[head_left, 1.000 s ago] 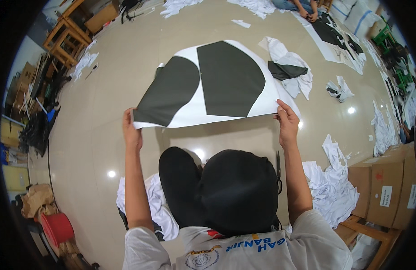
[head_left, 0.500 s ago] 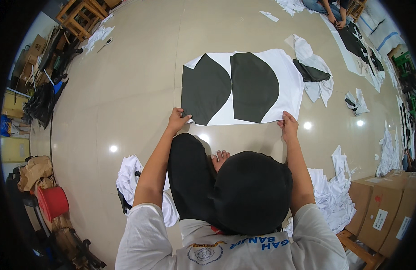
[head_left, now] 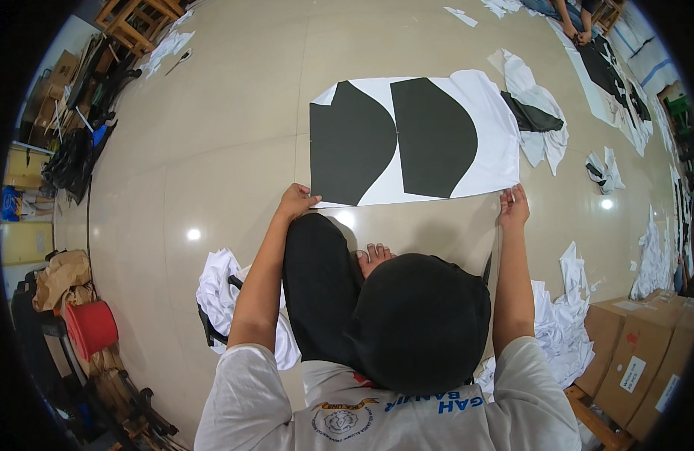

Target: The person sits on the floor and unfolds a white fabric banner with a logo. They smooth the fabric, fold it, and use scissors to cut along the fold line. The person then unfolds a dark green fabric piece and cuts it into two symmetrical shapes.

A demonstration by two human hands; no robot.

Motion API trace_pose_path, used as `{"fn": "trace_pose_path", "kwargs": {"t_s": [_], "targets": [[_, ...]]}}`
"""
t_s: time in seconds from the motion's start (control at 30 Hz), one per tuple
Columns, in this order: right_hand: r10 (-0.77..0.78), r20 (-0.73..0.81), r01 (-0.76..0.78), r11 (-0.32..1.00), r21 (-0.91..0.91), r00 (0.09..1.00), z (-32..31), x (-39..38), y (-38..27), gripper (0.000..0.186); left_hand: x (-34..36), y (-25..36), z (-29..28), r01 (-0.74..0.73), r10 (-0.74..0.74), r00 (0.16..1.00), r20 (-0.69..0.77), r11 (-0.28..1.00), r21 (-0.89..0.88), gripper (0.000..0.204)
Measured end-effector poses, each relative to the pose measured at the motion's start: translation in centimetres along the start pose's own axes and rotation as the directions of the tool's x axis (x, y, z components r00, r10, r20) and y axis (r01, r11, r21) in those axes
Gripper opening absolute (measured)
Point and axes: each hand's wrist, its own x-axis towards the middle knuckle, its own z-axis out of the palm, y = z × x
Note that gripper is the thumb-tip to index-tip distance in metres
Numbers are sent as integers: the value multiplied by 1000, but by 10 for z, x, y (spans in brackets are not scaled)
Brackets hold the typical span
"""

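A white fabric sheet (head_left: 495, 154) lies on the floor in front of me, bearing two dark grey panels, each with one straight side and one curved side. The left panel (head_left: 352, 143) runs along the sheet's left edge; the right panel (head_left: 435, 139) sits beside it, with bare white further right. At the near left corner my left hand (head_left: 297, 201) is closed, thumb on top of the cloth. My right hand (head_left: 514, 206) pinches the near right corner. Fabric between the two hands is fairly flat along its near edge.
Crumpled white and dark cloth (head_left: 533, 113) touches or nearly touches the sheet's far right side. White cloth heaps lie beside me, left (head_left: 220, 289) and right (head_left: 561, 323). Cardboard boxes (head_left: 634, 353) stand at right, a red bucket (head_left: 91, 329) at left. Another person's hands (head_left: 577, 32) work far right.
My right hand has moved right along with the near right corner, and the sheet's near edge is straighter. The left panel's near corner now lies flatter. My left hand has barely moved.
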Motion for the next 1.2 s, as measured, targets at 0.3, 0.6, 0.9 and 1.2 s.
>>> {"fn": "trace_pose_path", "kwargs": {"t_s": [0.3,0.6,0.9,1.2], "targets": [[-155,139,102,939,327,978,7,-43,-39,47,-18,8,-15,54,-74,996,53,947,316,55],[-390,-185,214,776,-593,902,-30,4,-21,79,-5,18,-2,1,-24,998,56,929,370,51],[-333,73,164,255,-953,940,-35,38,-35,55,-9,13,-2,50,-66,998,22,900,433,52],[-726,-180,183,391,-902,664,-91,57,-64,35,-10,59,-13,-129,-15,954,300,881,456,35]]}}
